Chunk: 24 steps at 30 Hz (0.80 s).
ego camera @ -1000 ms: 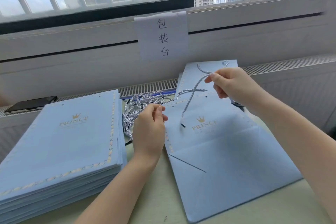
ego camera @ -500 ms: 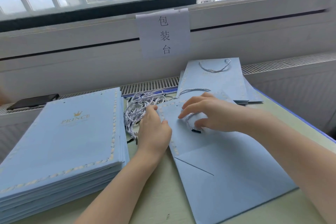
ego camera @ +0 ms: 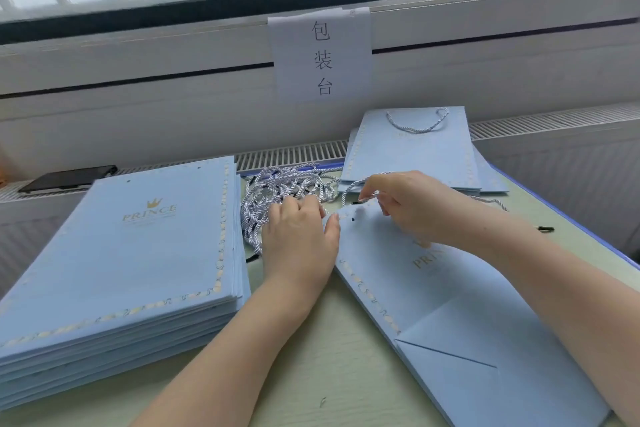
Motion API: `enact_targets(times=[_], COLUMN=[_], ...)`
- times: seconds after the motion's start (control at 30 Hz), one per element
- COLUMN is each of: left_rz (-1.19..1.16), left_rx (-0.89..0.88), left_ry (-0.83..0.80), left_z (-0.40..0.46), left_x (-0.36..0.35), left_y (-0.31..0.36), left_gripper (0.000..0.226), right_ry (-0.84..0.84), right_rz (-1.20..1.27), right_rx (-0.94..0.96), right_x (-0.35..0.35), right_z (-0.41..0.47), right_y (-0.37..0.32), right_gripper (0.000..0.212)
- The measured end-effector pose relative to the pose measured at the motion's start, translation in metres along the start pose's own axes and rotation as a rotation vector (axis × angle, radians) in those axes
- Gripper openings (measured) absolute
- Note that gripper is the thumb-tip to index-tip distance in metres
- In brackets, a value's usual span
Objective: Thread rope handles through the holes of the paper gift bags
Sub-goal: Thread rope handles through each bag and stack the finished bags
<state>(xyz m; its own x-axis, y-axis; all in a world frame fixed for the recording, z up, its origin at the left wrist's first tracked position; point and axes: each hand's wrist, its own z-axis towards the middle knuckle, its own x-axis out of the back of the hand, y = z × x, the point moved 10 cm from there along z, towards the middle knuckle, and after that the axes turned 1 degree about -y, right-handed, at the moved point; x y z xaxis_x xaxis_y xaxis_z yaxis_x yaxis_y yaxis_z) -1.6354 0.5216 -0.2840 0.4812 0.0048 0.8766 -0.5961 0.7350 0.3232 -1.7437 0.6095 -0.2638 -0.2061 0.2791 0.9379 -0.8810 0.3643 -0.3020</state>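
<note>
Flat gift bag [ego camera: 433, 291] on surface [ego camera: 311, 357]; left hand [ego camera: 299, 239] palm-down, thumb pinching bag's top corner; right hand [ego camera: 405, 204], fingers curled, pinching rope handle [ego camera: 349, 185] above punched hole [ego camera: 353, 219]; rope pile [ego camera: 277, 191] behind.

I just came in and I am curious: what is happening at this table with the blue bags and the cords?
A person is fitting rope handles to flat blue paper gift bags. The left hand holds the top edge of the bag being worked on, while the right hand pinches a twisted rope near its punched hole. A tall stack of bags lies to the left, loose ropes in the middle, finished bags behind.
</note>
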Motion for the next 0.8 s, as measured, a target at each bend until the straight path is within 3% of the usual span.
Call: enact_targets(times=[0.23,0.37,0.6,0.8], left_rz=[-0.538,-0.803,-0.909,-0.985], left_rx=[-0.038,0.035,0.005,-0.041], left_ry=[0.077,0.028,0.008,0.029], left_z=[0.004,0.002,-0.001,-0.003], left_x=[0.006,0.006,0.008,0.016], left_y=[-0.001,-0.003,0.004,0.008], left_gripper=[0.012,0.007,0.007,0.014], right_ry=[0.091,0.072,0.014,0.095], right_rz=[0.014,0.071,0.321,0.316], right_rx=[0.072,0.046,0.021,0.013], right_x=[0.01,0.015,0.015,0.023], right_z=[-0.002,-0.008,-0.01,-0.01], right_y=[-0.011,-0.012,-0.016,-0.017], right_gripper=[0.011,0.018,0.025,0.026])
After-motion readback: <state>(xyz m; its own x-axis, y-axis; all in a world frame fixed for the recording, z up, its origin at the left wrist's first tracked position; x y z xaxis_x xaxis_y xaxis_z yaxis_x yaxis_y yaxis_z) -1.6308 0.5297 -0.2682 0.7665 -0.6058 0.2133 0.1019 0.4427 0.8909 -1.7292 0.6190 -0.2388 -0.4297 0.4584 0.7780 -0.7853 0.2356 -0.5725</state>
